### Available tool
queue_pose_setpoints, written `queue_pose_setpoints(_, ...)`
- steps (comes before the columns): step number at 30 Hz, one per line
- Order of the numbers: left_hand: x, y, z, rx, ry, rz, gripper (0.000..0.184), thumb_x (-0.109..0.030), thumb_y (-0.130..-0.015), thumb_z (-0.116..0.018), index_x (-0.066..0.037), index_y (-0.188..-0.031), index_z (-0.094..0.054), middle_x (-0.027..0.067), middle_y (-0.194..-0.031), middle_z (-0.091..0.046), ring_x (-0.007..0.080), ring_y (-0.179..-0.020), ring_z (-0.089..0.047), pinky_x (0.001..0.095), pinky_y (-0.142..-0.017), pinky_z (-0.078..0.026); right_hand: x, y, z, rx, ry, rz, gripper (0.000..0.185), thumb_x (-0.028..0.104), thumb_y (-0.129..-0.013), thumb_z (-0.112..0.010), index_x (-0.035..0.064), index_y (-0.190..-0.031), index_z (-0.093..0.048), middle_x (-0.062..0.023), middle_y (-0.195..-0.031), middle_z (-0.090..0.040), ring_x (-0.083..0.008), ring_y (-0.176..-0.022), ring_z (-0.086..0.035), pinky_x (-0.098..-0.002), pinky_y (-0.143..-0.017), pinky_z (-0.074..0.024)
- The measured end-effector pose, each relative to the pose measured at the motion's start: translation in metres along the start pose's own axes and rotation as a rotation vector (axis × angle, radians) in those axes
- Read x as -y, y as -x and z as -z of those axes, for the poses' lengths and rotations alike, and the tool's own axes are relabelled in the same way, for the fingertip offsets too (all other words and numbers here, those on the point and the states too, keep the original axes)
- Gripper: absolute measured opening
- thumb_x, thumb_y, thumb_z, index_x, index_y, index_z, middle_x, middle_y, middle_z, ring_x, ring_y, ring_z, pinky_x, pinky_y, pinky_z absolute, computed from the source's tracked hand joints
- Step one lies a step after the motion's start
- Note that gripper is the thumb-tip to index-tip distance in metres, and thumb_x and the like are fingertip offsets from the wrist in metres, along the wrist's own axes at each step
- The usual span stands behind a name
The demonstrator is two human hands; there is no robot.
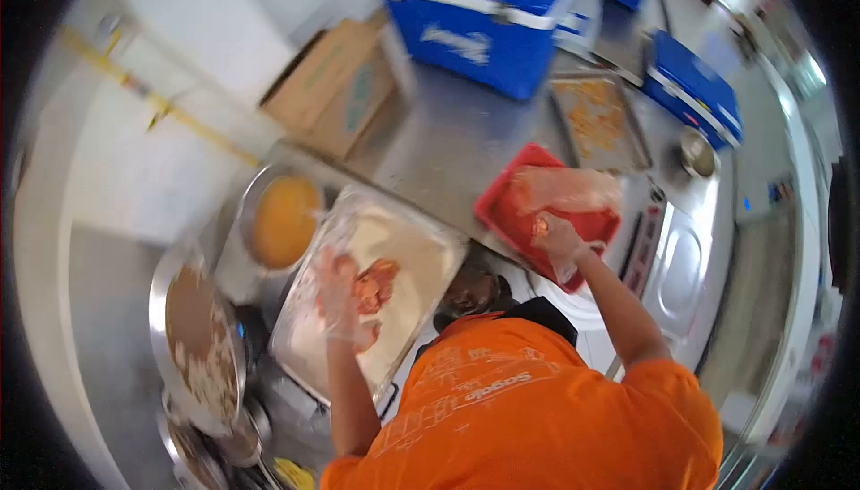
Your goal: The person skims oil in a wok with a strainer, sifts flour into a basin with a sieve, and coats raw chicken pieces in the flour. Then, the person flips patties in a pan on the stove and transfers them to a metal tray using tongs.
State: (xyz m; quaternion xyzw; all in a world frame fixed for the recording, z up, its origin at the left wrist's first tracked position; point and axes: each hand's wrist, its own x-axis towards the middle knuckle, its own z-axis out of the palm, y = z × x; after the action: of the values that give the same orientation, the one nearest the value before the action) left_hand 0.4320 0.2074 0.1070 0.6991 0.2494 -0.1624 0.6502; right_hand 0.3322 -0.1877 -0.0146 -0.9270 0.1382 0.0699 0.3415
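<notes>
My left hand (336, 297), in a clear plastic glove, is over a metal tray (436, 297) of pale flour-like powder. Reddish pieces of raw meat (376, 286) lie beside and below its fingers, which are smeared by motion, so their grip is unclear. My right hand (564, 244), also gloved, is over a red plastic tray (503, 187). Its fingers are closed around a small reddish piece of meat (540, 227). Next to it, a clear plastic bag (573, 190) that seems to hold more meat lies in the red tray.
Left of the powder tray stand a pot of yellow-orange liquid (287, 219) and a large pan of brown contents (199, 333). Behind are a cardboard box (331, 87), a blue cooler (475, 20) and a metal tray of orange-yellow pieces (596, 118). A metal bowl (697, 151) stands far right.
</notes>
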Motion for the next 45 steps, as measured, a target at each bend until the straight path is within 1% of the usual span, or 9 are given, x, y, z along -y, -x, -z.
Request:
queue_pose_setpoints(4, 0.089, -0.057, 0.015, 0.213, -0.137, -0.300, 0.048, -0.032, -0.094, -0.052, -0.016, -0.139, -0.042, 0.0042, -0.102, -0.057, 0.0143, -0.089, -0.050, 0.0334, -0.074, -0.046, 0.122, -0.026, -0.060, 0.079, -0.739, 0.218, 0.023, 0.024, -0.088, -0.057, 0.0020, -0.095, -0.059, -0.0170, -0.087, -0.063, -0.0335, -0.079, -0.063, -0.0417, -0.073, -0.0504)
queue_pose_setpoints(6, 0.073, -0.019, -0.018, 0.172, -0.050, -0.391, 0.042, -0.034, -0.098, -0.047, -0.011, -0.133, -0.049, 0.0100, -0.108, -0.059, 0.0217, -0.097, -0.055, 0.0364, -0.083, -0.047, 0.169, -0.044, -0.112, -0.297, -0.187, 0.883, 0.026, 0.029, -0.091, -0.053, 0.0037, -0.099, -0.056, -0.0141, -0.077, -0.059, -0.0332, -0.073, -0.060, -0.0427, -0.070, -0.0485)
queue_pose_setpoints(8, 0.078, -0.024, -0.029, -0.075, -0.097, -0.521, 0.040, -0.035, -0.100, -0.043, -0.008, -0.125, -0.057, 0.0124, -0.104, -0.062, 0.0273, -0.097, -0.059, 0.0381, -0.084, -0.051, 0.258, -0.022, -0.092, 0.313, -0.625, 0.598, 0.024, 0.029, -0.088, -0.053, 0.0067, -0.097, -0.055, -0.0138, -0.081, -0.057, -0.0369, -0.077, -0.059, -0.0463, -0.071, -0.0488)
queue_pose_setpoints(12, 0.094, -0.066, 0.022, -0.478, -0.424, -0.589, 0.038, -0.035, -0.100, -0.043, -0.003, -0.109, -0.061, 0.0097, -0.100, -0.063, 0.0214, -0.091, -0.061, 0.0323, -0.078, -0.052, 0.300, -0.028, -0.146, 0.119, -0.543, 0.439, 0.023, 0.026, -0.090, -0.056, 0.0057, -0.100, -0.061, -0.0202, -0.093, -0.065, -0.0381, -0.083, -0.063, -0.0437, -0.078, -0.0506)
queue_pose_setpoints(27, 0.140, -0.095, 0.071, 0.102, 1.002, -0.142, 0.053, -0.050, -0.100, -0.038, -0.008, -0.129, -0.052, 0.0061, -0.124, -0.058, 0.0245, -0.111, -0.057, 0.0357, -0.096, -0.048, 0.330, -0.039, -0.234, 0.000, -0.164, 1.050, 0.025, 0.031, -0.087, -0.056, 0.0074, -0.092, -0.064, -0.0161, -0.094, -0.065, -0.0398, -0.084, -0.061, -0.0453, -0.076, -0.0489)
queue_pose_setpoints(30, 0.111, -0.070, 0.066, 0.080, 1.055, -0.143, 0.053, -0.049, -0.100, -0.036, -0.007, -0.130, -0.051, 0.0077, -0.124, -0.058, 0.0253, -0.113, -0.057, 0.0371, -0.096, -0.048, 0.363, -0.010, -0.308, -0.140, -0.723, 0.228, 0.026, 0.028, -0.086, -0.057, 0.0090, -0.103, -0.062, -0.0153, -0.095, -0.065, -0.0380, -0.091, -0.062, -0.0432, -0.077, -0.0501)
queue_pose_setpoints(37, 0.106, -0.042, 0.115, 0.296, 0.766, -0.026, 0.047, -0.044, -0.096, -0.048, -0.007, -0.123, -0.054, 0.0107, -0.111, -0.063, 0.0235, -0.096, -0.063, 0.0393, -0.083, -0.055, 0.337, -0.020, -0.248, 0.362, -0.486, 0.541, 0.038, 0.034, -0.087, -0.055, 0.0095, -0.116, -0.057, -0.0169, -0.100, -0.065, -0.0358, -0.095, -0.063, -0.0424, -0.077, -0.0512)
queue_pose_setpoints(39, 0.186, -0.120, 0.158, -0.039, -0.461, -0.728, 0.040, -0.040, -0.097, -0.047, -0.008, -0.120, -0.055, 0.0079, -0.101, -0.064, 0.0217, -0.085, -0.065, 0.0368, -0.071, -0.057, 0.335, -0.018, -0.226, 0.408, -0.404, 0.669, 0.041, 0.036, -0.088, -0.054, 0.0095, -0.119, -0.055, -0.0174, -0.101, -0.065, -0.0353, -0.096, -0.063, -0.0423, -0.077, -0.0514)
queue_pose_setpoints(45, 0.121, -0.097, 0.136, 0.130, -0.088, -0.200, 0.049, -0.044, -0.100, -0.039, -0.002, -0.112, -0.060, 0.0120, -0.094, -0.066, 0.0289, -0.083, -0.064, 0.0404, -0.077, -0.051, 0.301, -0.032, -0.150, 0.485, -0.025, 0.789, 0.050, 0.042, -0.090, -0.052, 0.0094, -0.128, -0.051, -0.0191, -0.106, -0.066, -0.0337, -0.099, -0.064, -0.0420, -0.078, -0.0520)
